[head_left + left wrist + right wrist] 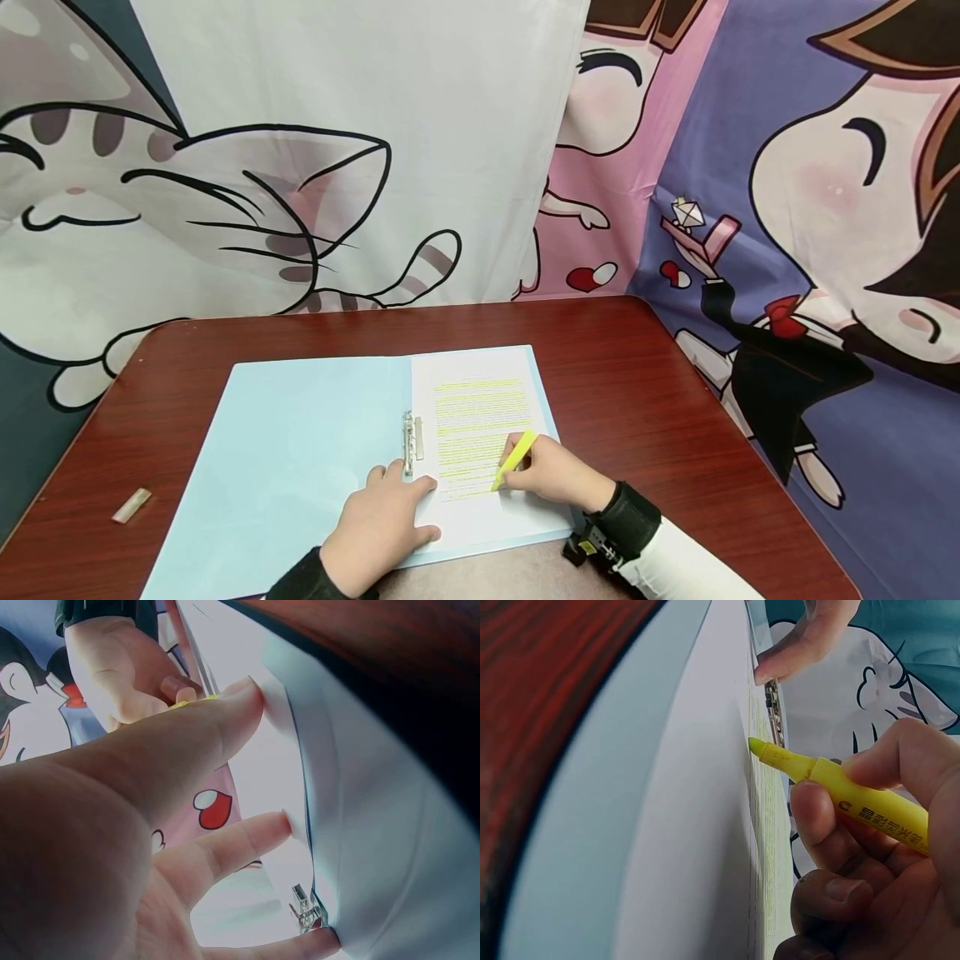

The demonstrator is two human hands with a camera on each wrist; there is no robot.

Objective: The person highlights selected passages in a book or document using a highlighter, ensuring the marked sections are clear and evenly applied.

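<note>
Head view: an open light-blue folder [292, 450] lies on a dark red wooden table [637, 400], with a printed sheet [480, 442] clipped on its right half by a metal clamp [408, 442] at the spine. Most of the sheet's lines are already streaked yellow. The right hand [558, 475] rests on the near right part of the sheet and pinches a yellow highlighter [514, 459] between thumb and fingers, its tip down on a line near the bottom of the marked text. The left hand [382, 525] lies flat, fingers spread and straight, pressing the near left edge of the sheet just beside the clamp; it holds nothing.

Right wrist view: the highlighter [840, 795] has its chisel tip touching the paper, and the curled fingers [832, 840] wrap round its barrel, which bears small printed characters. The clamp [774, 712] and a fingertip of the left hand [802, 645] show farther along the sheet.

Left wrist view: the left hand's fingertips [251, 701] press the paper edge, with the right hand [124, 664] beyond.

At the table's near left edge, well apart from the folder, lies a small pale cap [132, 505]. Cartoon-printed cloth backdrops [225, 167] hang behind the table.
</note>
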